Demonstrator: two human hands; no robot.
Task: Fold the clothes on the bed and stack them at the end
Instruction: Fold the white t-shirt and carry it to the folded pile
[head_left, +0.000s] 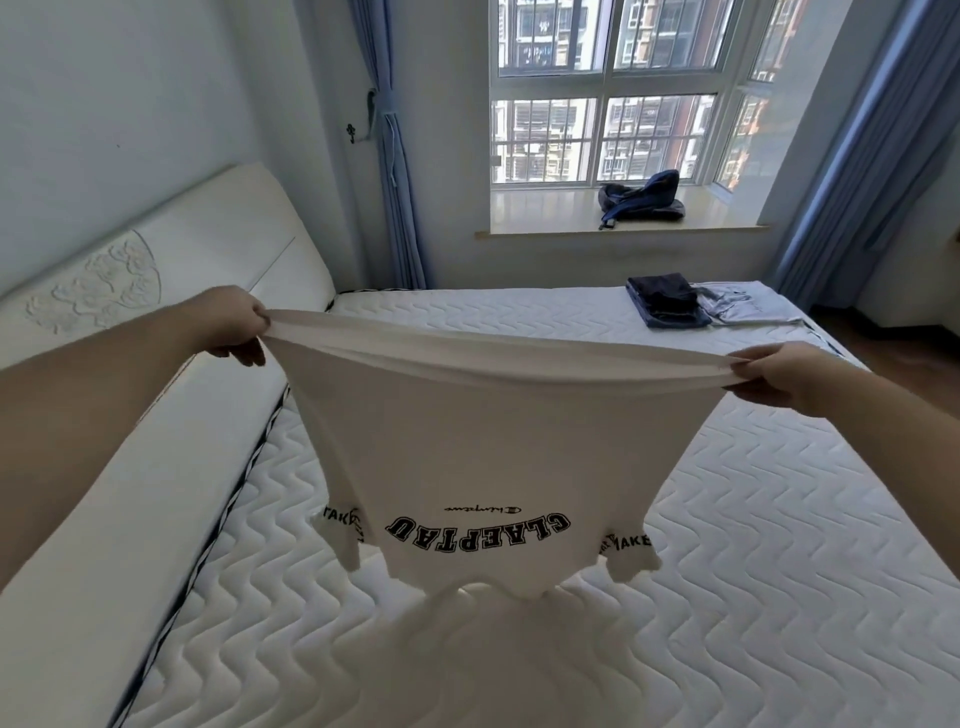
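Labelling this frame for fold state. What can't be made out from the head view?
- White T-shirt: far side hidden by its own cloth; small script above the big lettering too small to read.
- Left hand and right hand: fingertips buried in the hem.
- Dark folded garment and pale garment at the bed's far end: type unclear, too small.
- Blue bag on the windowsill: contents hidden.

Mattress open nr hands; folded clothes block far corner.

blue bag on windowsill, blue curtains
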